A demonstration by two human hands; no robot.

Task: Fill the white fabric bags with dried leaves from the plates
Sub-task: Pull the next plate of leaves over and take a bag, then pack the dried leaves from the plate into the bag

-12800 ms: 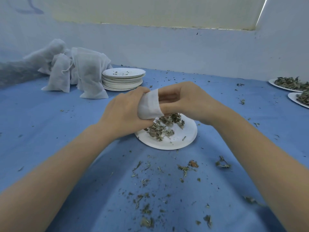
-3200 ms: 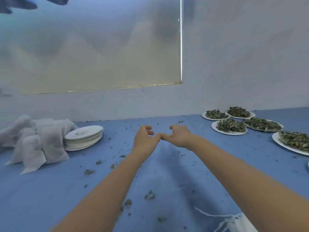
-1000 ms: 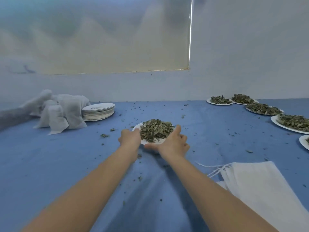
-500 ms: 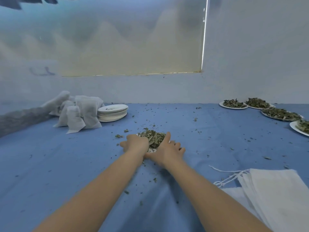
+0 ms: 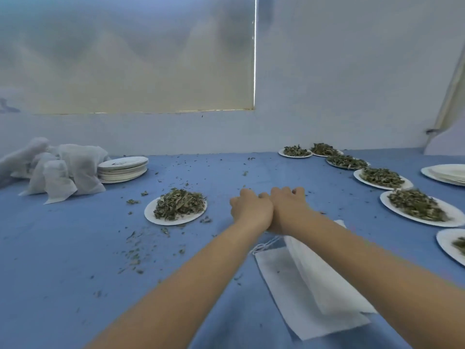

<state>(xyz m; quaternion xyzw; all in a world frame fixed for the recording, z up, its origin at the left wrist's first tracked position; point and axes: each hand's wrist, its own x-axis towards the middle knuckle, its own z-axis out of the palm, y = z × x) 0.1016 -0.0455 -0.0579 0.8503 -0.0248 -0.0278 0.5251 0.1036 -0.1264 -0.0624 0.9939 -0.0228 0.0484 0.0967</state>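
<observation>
Both hands, left (image 5: 251, 210) and right (image 5: 286, 205), are reaching together over the limp empty bags (image 5: 309, 280) right of the leaf plate (image 5: 175, 207); grip unclear. Likely pinch the mouth hem.

a plain packing workroom: blue cloth-covered table (image 5: 75, 248), rows of leaf plates (image 5: 422, 210) at right, filled bags (image 5: 65, 170) and stacked plates (image 5: 123, 168) at left.

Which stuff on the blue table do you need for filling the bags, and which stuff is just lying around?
Needed for the job:
- plate heaped with dried leaves
- flat empty white fabric bags
- more plates of leaves in a row

Just lying about:
- stack of used empty plates
- pile of filled bags
- loose leaf crumbs on the blue cloth
</observation>
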